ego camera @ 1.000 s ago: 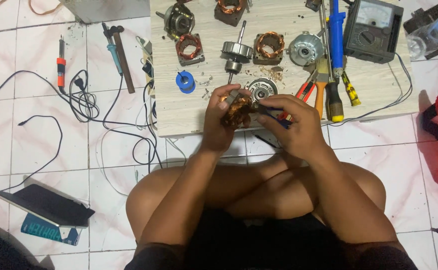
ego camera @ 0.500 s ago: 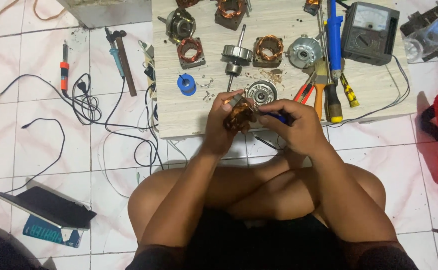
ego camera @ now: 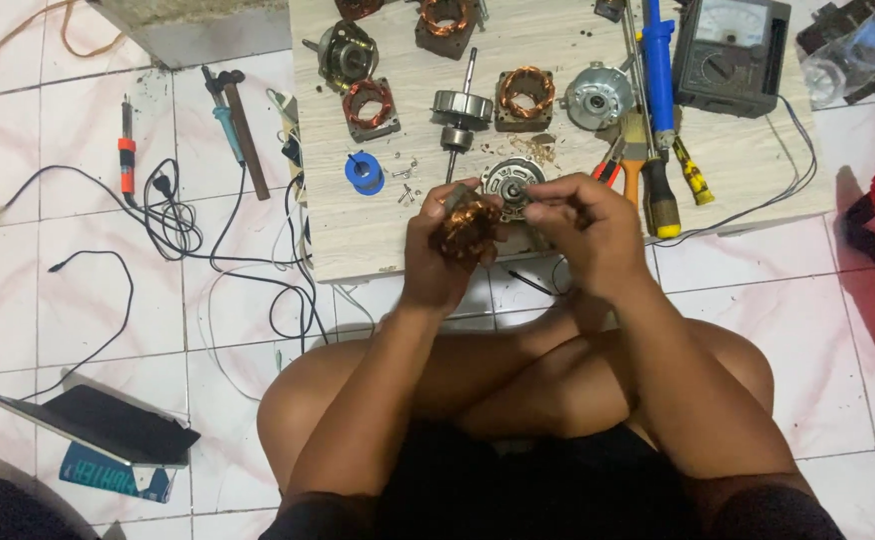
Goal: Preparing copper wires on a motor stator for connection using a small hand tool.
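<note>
Copper wire, orange-brown and tightly wound, fills the small motor stator [ego camera: 468, 226] that I see gripped in my left hand [ego camera: 440, 250], held up just over the near edge of the pale wooden table [ego camera: 358, 230]. My right hand [ego camera: 590, 225] is closed in a pinch beside it, its fingertips [ego camera: 541, 197] touching the right side of the stator; whether they hold a strand of wire or a small tool I cannot tell. Just beyond my hands a round silver end cover [ego camera: 514, 176] lies on the table, partly hidden by my fingers. Farther off sit a rotor on its shaft [ego camera: 461, 108], another copper-wound stator [ego camera: 526, 96] and a grey motor housing [ego camera: 599, 95]. To the left of my hands a blue solder spool [ego camera: 365, 172] rests near a few loose screws [ego camera: 405, 180]. On the right lie a yellow-handled screwdriver [ego camera: 692, 172], a blue tool [ego camera: 659, 52] and, at the far right, a dark analogue meter [ego camera: 730, 42]. The white tiled floor [ego camera: 48, 330] to the left carries tangled black cables [ego camera: 183, 225], an orange-handled soldering iron [ego camera: 128, 150] and a hammer [ego camera: 239, 118]. My crossed bare legs [ego camera: 518, 375] lie near, under my forearms.
</note>
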